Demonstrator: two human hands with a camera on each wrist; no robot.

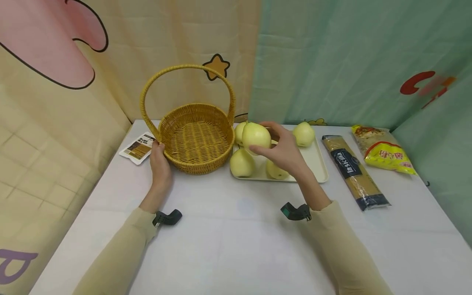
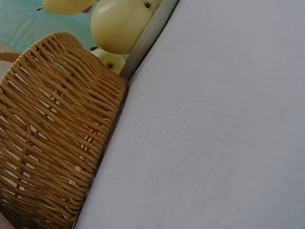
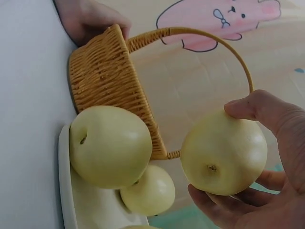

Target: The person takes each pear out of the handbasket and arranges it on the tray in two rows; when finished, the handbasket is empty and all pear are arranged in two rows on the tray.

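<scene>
My left hand grips the left side of a wicker basket near the foot of its tall hoop handle; the basket's inside shows only bare weave. In the right wrist view, the left hand is at the basket's rim. Between thumb and fingers, my right hand holds a pale yellow-green pear above a cream tray, just right of the basket. On the tray lie several more pears, among them a front-left one, a front one partly hidden, and a back-right one.
Right of the tray lies a pack of spaghetti, with a yellow-and-clear food bag beyond it. A small white-and-brown packet is left of the basket. Curtains hang behind the white-covered table.
</scene>
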